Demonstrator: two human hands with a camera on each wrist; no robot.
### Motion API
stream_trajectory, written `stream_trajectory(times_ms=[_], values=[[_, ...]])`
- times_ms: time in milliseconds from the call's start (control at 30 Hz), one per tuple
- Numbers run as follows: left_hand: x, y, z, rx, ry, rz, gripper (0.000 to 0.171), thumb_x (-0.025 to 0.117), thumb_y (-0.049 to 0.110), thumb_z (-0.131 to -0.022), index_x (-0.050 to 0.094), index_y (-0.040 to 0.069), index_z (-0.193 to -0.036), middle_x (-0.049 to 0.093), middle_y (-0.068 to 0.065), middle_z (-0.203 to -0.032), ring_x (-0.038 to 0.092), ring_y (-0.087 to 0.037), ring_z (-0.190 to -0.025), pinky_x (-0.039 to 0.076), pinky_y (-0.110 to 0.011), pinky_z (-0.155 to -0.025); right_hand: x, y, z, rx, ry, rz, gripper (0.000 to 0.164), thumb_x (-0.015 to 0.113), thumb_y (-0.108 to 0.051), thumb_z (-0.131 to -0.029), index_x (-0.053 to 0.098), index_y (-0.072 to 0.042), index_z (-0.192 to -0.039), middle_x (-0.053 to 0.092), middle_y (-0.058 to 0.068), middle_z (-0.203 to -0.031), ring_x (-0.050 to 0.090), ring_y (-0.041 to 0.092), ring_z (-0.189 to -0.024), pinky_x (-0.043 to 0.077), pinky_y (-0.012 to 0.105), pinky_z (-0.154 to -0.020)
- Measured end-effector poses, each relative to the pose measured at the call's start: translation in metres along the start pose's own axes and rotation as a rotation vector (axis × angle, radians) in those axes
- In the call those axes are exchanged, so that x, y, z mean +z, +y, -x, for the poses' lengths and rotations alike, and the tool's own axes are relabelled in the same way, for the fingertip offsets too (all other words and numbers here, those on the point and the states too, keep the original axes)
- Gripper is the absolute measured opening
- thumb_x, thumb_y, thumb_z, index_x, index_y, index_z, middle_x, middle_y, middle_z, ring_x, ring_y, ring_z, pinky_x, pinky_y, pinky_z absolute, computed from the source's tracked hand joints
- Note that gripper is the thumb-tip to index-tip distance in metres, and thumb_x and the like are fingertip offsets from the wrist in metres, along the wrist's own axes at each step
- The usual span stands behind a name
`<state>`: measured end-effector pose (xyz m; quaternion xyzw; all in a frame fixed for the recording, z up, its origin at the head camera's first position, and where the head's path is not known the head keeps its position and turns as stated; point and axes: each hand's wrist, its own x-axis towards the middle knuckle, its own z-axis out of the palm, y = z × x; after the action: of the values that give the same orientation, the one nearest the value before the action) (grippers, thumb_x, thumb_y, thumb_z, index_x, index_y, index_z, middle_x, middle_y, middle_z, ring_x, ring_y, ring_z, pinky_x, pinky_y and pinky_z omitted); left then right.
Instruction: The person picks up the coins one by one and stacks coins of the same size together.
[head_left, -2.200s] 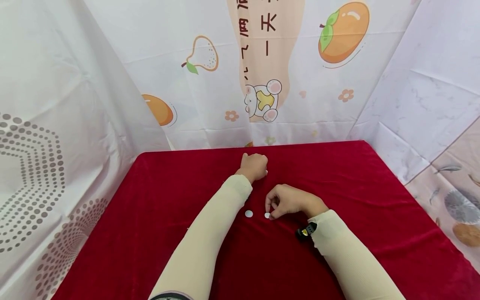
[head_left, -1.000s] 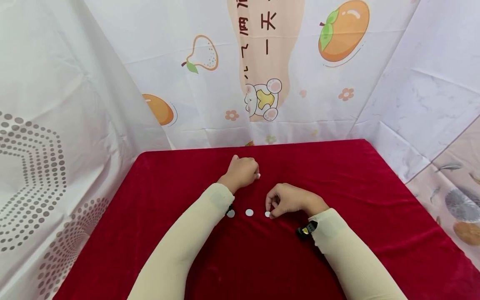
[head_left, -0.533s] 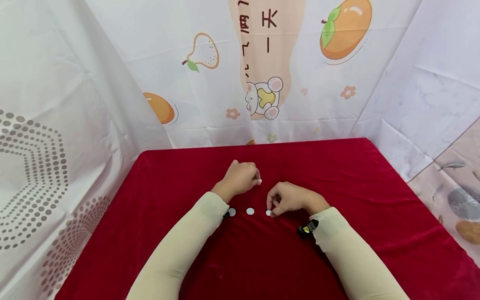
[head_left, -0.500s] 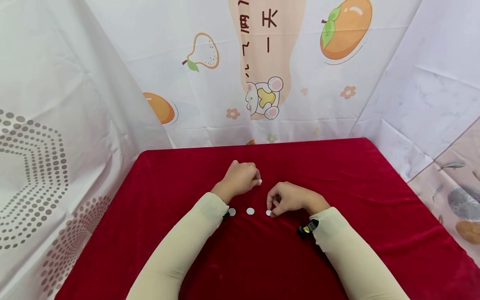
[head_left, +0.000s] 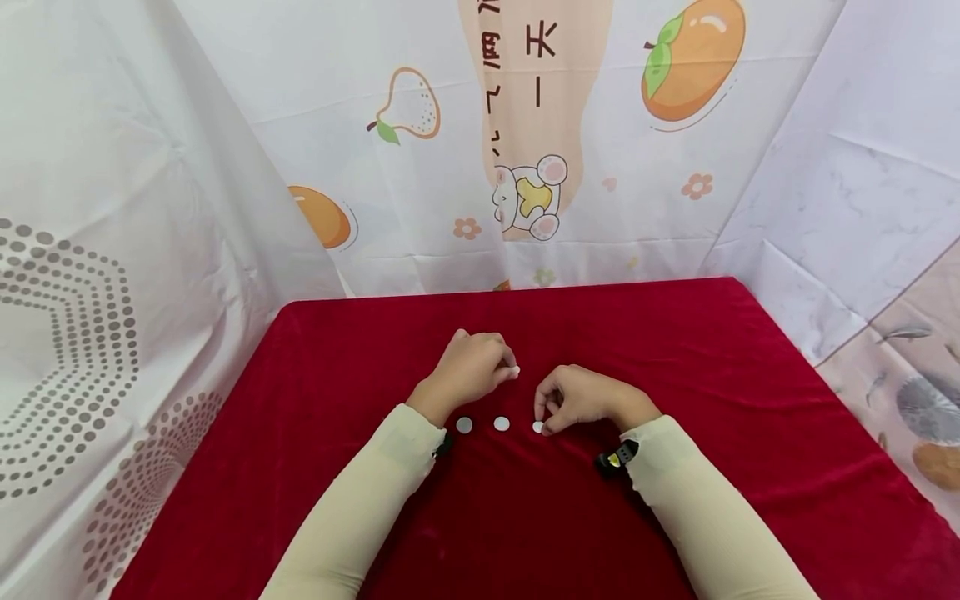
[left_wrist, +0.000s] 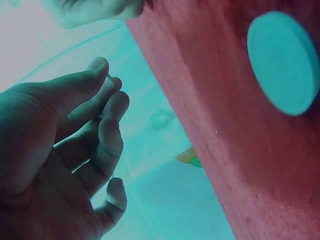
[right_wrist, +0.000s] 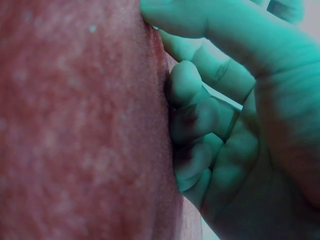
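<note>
On the red cloth lie white discs in a row: a left disc (head_left: pixel 464 425), a middle disc (head_left: pixel 502 423) and a right disc (head_left: pixel 537 426). My right hand (head_left: pixel 577 396) pinches the right disc at its edge between thumb and forefinger, low over the cloth; in the right wrist view the fingers (right_wrist: pixel 192 115) hide most of it. My left hand (head_left: pixel 468 367) is raised above the left and middle discs. Its thumb and forefinger pinch something small and white, of which only a sliver (left_wrist: pixel 109 77) shows in the left wrist view. One disc (left_wrist: pixel 283 62) shows there too.
A red velvet cloth (head_left: pixel 337 350) covers the table, with slight folds at the right. Printed white curtains (head_left: pixel 420 192) hang behind and at both sides. A black wrist strap (head_left: pixel 618 456) sits at the right sleeve.
My left hand has come back from the far side of the cloth, towards me and to the left, uncovering the left disc. My right hand stays at the right disc.
</note>
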<state>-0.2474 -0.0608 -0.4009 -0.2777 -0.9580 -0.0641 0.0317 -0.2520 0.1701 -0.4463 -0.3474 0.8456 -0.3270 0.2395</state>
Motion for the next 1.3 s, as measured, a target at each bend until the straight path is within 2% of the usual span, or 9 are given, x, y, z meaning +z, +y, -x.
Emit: stream_trajectory(times_ms=[267, 467, 667, 900, 1100, 1300], values=[[0.003, 0.008, 0.014, 0.03, 0.01, -0.007, 0.019, 0.072, 0.041, -0.097, 0.081, 0.025, -0.104, 0.07, 0.011, -0.102, 0.066, -0.008, -0.092, 0.041, -0.037, -0.082, 0.001, 0.0, -0.001, 0.002, 0.003, 0.017, 0.011, 0.086, -0.018, -0.082, 0.077, -0.024, -0.081, 0.059, -0.006, -0.06, 0.049, 0.006, -0.054, 0.044, 0.023, -0.053], [0.006, 0.012, 0.02, 0.029, 0.007, -0.008, 0.02, 0.073, 0.042, -0.096, 0.082, 0.025, -0.103, 0.07, 0.011, -0.101, 0.066, -0.008, -0.09, 0.041, -0.036, -0.082, 0.003, -0.002, -0.001, 0.011, -0.012, 0.004, 0.011, 0.086, -0.018, -0.082, 0.077, -0.025, -0.081, 0.06, -0.005, -0.061, 0.05, 0.006, -0.054, 0.044, 0.024, -0.054], [0.012, 0.014, 0.02, 0.048, -0.003, -0.015, 0.021, 0.073, 0.044, -0.096, 0.082, 0.026, -0.103, 0.07, 0.012, -0.1, 0.065, -0.006, -0.091, 0.042, -0.037, -0.083, 0.004, -0.001, -0.001, 0.009, -0.007, 0.03, 0.015, 0.086, -0.02, -0.082, 0.076, -0.03, -0.08, 0.06, -0.006, -0.061, 0.05, 0.005, -0.054, 0.045, 0.024, -0.054], [0.016, 0.022, 0.019, 0.082, -0.071, -0.031, 0.019, 0.074, 0.044, -0.095, 0.082, 0.028, -0.1, 0.069, 0.015, -0.097, 0.064, -0.003, -0.088, 0.04, -0.035, -0.083, 0.001, -0.001, 0.0, 0.005, 0.005, 0.024, 0.015, 0.087, -0.019, -0.081, 0.076, -0.029, -0.081, 0.062, -0.006, -0.062, 0.051, 0.005, -0.054, 0.044, 0.023, -0.053], [0.017, 0.027, 0.018, 0.1, -0.077, -0.03, 0.017, 0.076, 0.045, -0.093, 0.083, 0.029, -0.096, 0.069, 0.016, -0.093, 0.063, -0.002, -0.085, 0.04, -0.034, -0.08, 0.0, -0.003, 0.001, 0.013, 0.005, 0.013, 0.014, 0.087, -0.019, -0.081, 0.077, -0.028, -0.081, 0.063, -0.005, -0.063, 0.051, 0.006, -0.055, 0.043, 0.023, -0.053], [0.02, 0.026, 0.016, 0.116, -0.069, -0.039, 0.017, 0.078, 0.047, -0.091, 0.083, 0.031, -0.086, 0.068, 0.019, -0.082, 0.058, 0.0, -0.074, 0.039, -0.032, -0.074, 0.0, -0.002, 0.0, 0.02, 0.013, 0.014, 0.012, 0.087, -0.021, -0.081, 0.077, -0.028, -0.08, 0.062, -0.005, -0.061, 0.05, 0.006, -0.053, 0.042, 0.023, -0.052]])
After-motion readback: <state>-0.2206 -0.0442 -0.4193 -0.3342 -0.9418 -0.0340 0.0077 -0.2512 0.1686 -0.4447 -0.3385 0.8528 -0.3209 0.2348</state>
